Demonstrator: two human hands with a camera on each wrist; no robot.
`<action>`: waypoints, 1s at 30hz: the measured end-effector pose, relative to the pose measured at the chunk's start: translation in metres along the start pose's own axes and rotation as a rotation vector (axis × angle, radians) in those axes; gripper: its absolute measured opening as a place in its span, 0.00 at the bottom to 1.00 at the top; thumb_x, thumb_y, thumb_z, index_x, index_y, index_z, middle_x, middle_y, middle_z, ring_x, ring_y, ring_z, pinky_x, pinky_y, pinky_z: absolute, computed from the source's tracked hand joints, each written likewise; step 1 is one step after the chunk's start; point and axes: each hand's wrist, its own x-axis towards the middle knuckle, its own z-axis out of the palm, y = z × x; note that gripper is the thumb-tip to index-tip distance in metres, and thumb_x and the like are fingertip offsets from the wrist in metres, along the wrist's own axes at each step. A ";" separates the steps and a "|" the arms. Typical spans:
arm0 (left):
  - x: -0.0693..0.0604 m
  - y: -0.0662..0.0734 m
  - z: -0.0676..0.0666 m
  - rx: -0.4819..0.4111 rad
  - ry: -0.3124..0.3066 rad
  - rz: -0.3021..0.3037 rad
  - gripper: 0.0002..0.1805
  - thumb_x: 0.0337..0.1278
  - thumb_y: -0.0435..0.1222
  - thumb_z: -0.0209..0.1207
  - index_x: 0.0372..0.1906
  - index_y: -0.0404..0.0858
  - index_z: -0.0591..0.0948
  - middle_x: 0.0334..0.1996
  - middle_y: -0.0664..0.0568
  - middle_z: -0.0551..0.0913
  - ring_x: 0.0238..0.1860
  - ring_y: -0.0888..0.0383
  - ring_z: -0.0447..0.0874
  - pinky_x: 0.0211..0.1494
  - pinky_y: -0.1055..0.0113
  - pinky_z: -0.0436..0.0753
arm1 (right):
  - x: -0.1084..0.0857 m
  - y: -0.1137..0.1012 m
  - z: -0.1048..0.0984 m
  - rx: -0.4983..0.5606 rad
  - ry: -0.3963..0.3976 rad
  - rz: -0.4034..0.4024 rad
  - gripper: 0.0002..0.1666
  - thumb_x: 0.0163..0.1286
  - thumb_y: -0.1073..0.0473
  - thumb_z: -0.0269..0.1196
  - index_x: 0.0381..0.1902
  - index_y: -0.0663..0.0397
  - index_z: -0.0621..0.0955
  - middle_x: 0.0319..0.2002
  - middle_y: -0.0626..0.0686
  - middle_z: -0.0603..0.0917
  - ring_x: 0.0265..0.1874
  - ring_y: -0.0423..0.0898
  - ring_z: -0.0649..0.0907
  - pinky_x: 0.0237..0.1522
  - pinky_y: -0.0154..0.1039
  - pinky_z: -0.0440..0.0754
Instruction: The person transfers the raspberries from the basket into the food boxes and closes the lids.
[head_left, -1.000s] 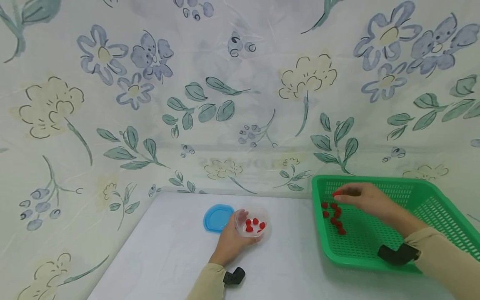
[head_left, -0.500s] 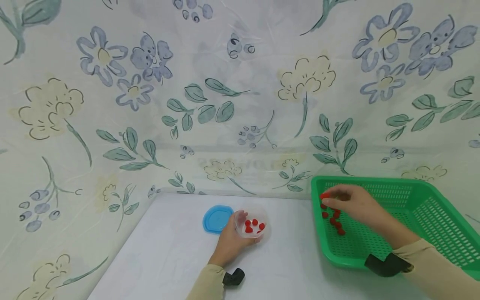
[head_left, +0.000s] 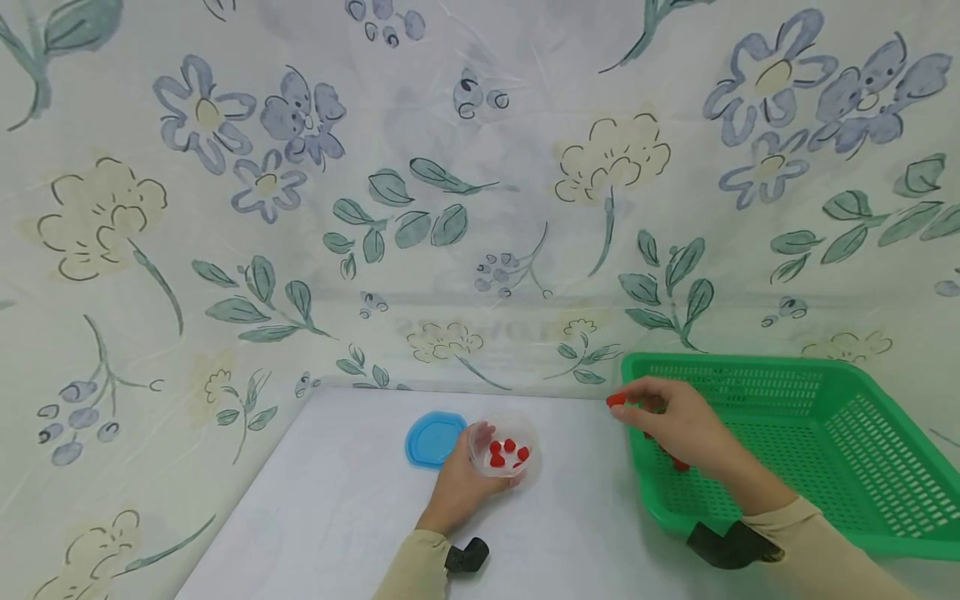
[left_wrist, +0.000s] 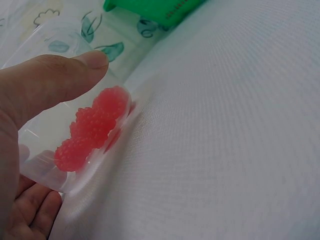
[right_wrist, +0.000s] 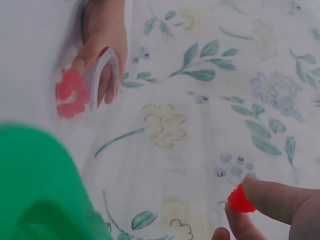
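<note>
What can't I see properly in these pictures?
Head view: how many bumpy red berries lie in the rectangular green plastic basket; the right hand blocks part of it.
Head view: one edge of the flat blue plastic lid, behind the left hand.
Left wrist view: part of the round clear plastic cup, behind the thumb.
Right wrist view: most of the basket, blurred and cut off at left.
</note>
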 end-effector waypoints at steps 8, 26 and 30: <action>0.000 0.001 0.000 0.009 0.006 -0.011 0.52 0.38 0.50 0.80 0.71 0.45 0.65 0.68 0.52 0.74 0.70 0.48 0.69 0.67 0.45 0.74 | 0.002 -0.004 0.023 -0.005 0.046 -0.051 0.19 0.67 0.51 0.70 0.50 0.56 0.84 0.37 0.53 0.80 0.34 0.49 0.75 0.23 0.37 0.70; 0.000 0.001 0.001 0.017 0.013 -0.023 0.54 0.37 0.53 0.80 0.71 0.46 0.65 0.68 0.51 0.74 0.69 0.47 0.69 0.65 0.44 0.75 | 0.007 -0.013 0.077 -0.011 0.161 -0.143 0.07 0.64 0.58 0.72 0.40 0.50 0.87 0.40 0.50 0.83 0.36 0.47 0.77 0.29 0.39 0.78; 0.000 0.002 0.001 0.024 0.012 -0.025 0.55 0.36 0.54 0.79 0.71 0.46 0.64 0.67 0.51 0.74 0.69 0.46 0.69 0.65 0.43 0.75 | 0.009 -0.013 0.090 -0.035 0.181 -0.147 0.08 0.63 0.58 0.72 0.40 0.50 0.87 0.39 0.50 0.83 0.36 0.47 0.77 0.30 0.38 0.78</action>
